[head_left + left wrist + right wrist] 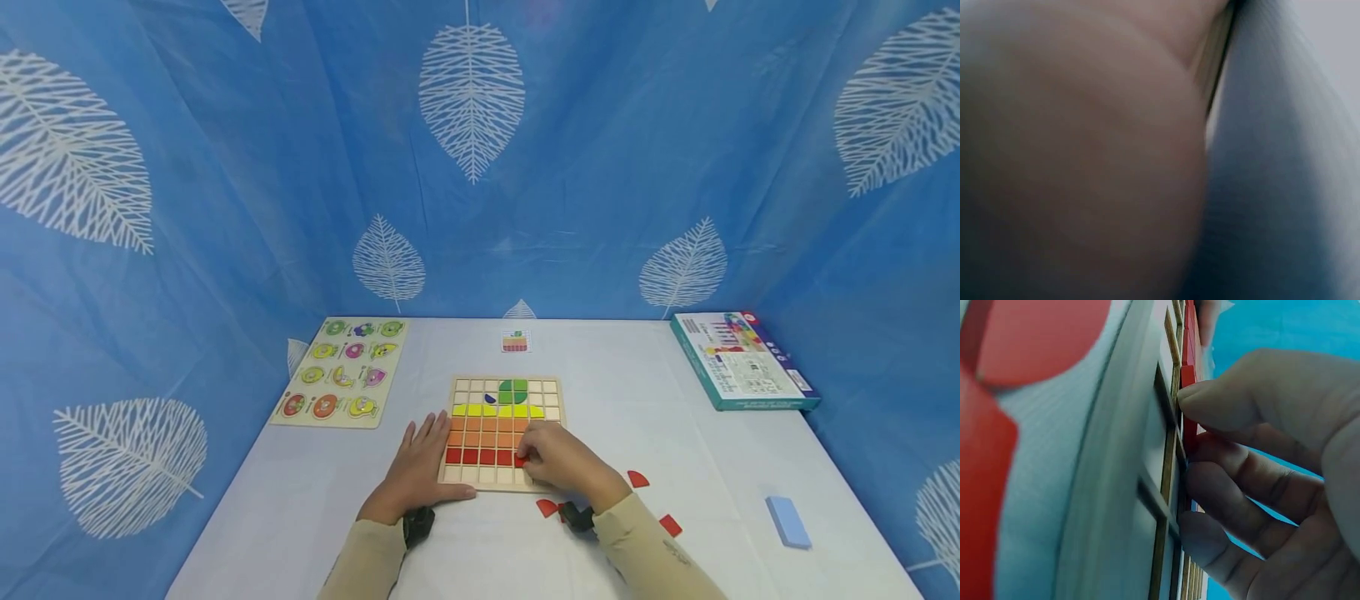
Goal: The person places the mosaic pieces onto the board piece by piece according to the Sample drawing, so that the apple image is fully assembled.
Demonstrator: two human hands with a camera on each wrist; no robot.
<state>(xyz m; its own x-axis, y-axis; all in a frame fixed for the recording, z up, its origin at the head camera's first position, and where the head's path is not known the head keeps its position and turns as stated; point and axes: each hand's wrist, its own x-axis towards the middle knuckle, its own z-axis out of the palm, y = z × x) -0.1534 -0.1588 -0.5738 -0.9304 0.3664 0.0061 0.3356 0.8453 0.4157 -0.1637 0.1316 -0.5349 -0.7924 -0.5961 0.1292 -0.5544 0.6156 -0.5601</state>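
Note:
A wooden grid board lies in the middle of the table in the head view, partly filled with coloured tiles. Green and dark blue pieces sit near its top, above a yellow row, two orange rows and a row of red tiles. My left hand rests along the board's left edge, fingers straight and thumb by the front corner. At the right end of the red row, my right hand pinches a red tile between thumb and index finger. The left wrist view is mostly blurred skin.
Loose red quarter-round pieces and a red square lie near my right forearm. A small pattern card is behind the board. At left lies a fruit puzzle board; at right are a box and a light blue block.

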